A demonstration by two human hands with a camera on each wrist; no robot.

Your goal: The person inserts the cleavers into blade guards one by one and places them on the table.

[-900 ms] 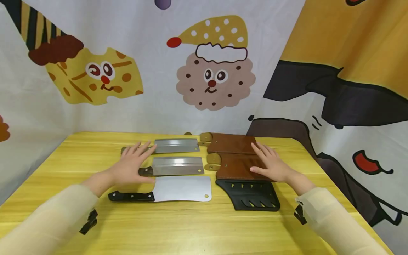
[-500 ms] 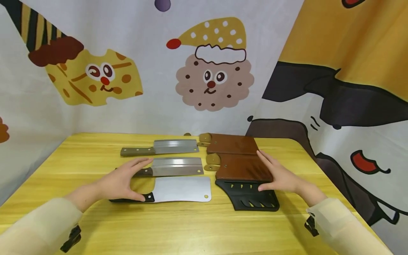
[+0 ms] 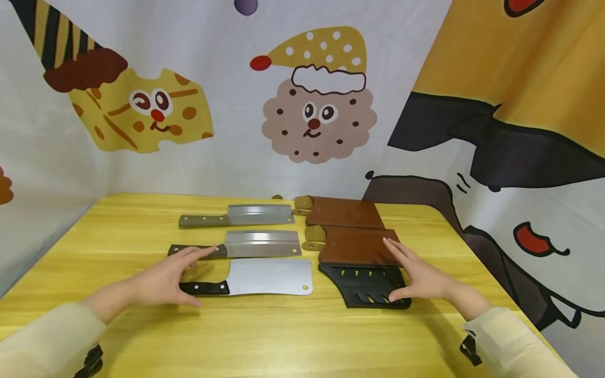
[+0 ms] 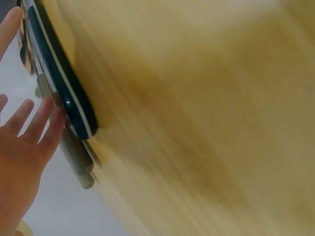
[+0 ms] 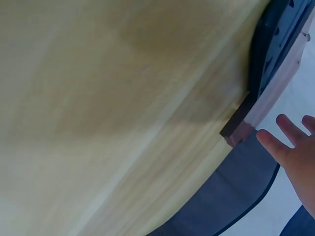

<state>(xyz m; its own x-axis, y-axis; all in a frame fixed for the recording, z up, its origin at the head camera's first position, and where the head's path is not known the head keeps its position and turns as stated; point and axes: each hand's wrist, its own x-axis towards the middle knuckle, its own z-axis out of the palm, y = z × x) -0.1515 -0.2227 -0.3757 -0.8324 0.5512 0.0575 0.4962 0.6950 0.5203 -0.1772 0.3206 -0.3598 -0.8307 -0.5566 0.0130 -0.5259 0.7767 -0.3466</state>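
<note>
Spread fingers of my left hand (image 3: 158, 281) hover around the black handle of the nearest cleaver (image 3: 270, 276). In the left wrist view that black handle (image 4: 66, 83) lies just past the fingertips. Behind it are a second cleaver (image 3: 262, 244) with a dark wooden handle and a third cleaver (image 3: 260, 214) with an olive-brown handle, all blades pointing right. My right hand (image 3: 427, 278), fingers apart and holding nothing, is over the right end of a black slotted blade guard (image 3: 364, 286). Beyond the guard lie two brown leather sheaths, a nearer sheath (image 3: 356, 247) and a farther sheath (image 3: 347, 212).
Everything lies on a yellow wood-grain table (image 3: 264, 336). Each leather sheath has tan strap tabs on its left end. A cartoon-printed curtain (image 3: 227, 168) hangs behind the table and along its sides.
My left hand has come toward me and left, from over the middle and far handles to the nearest one. My right hand has shifted nearer and slightly right, from the leather sheaths to the black guard.
</note>
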